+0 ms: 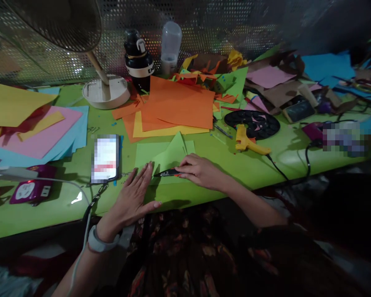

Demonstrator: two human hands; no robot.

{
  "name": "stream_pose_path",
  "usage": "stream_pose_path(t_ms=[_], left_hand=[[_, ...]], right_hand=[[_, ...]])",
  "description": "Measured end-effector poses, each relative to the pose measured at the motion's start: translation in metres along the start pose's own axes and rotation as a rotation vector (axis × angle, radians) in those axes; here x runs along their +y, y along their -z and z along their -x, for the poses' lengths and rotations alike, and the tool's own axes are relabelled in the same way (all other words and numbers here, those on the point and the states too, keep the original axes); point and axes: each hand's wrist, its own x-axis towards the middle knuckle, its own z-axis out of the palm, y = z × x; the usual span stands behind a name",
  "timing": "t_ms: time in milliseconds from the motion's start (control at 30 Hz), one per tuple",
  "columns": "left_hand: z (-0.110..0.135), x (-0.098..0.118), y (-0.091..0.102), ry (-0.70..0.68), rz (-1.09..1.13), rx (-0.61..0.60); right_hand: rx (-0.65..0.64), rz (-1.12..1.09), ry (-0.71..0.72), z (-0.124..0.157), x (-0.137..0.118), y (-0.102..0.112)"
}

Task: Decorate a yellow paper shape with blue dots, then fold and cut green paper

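My left hand [135, 190] lies flat with fingers stretched out, its fingertips pressing on a light green paper sheet [146, 153] on the table. My right hand [200, 171] is closed around a pair of dark scissors [167, 173], whose pointed end faces left towards my left fingers. The scissors lie low against the green sheet, and their handles are mostly hidden by my right fingers. Just above them, a pointed flap of green paper [175, 150] stands up from the sheet.
Orange sheets [179, 103] and paper scraps lie behind the green paper. A lit phone [105, 159] is at left, near a purple device [34, 185]. At right are a yellow glue gun [250, 142] and a black palette [267, 123]. A fan base [106, 95] and bottle [139, 66] stand behind.
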Motion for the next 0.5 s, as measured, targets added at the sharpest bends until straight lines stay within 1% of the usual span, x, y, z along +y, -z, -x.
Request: stream_pose_path(t_ms=[167,233,367,500], left_hand=[[-0.002,0.007,-0.010,0.027,-0.140,0.078],[-0.003,0.009,-0.011,0.025,-0.168,0.090],[-0.002,0.010,-0.010,0.019,-0.177,0.076],[-0.001,0.006,0.000,0.020,-0.128,0.025]], right_hand=[[0.011,0.004,0.018,0.001,0.001,-0.001],[0.006,0.013,0.028,0.000,0.001,-0.001],[-0.003,0.035,0.075,-0.001,0.003,-0.002],[0.002,0.037,0.111,-0.002,0.007,-0.002]])
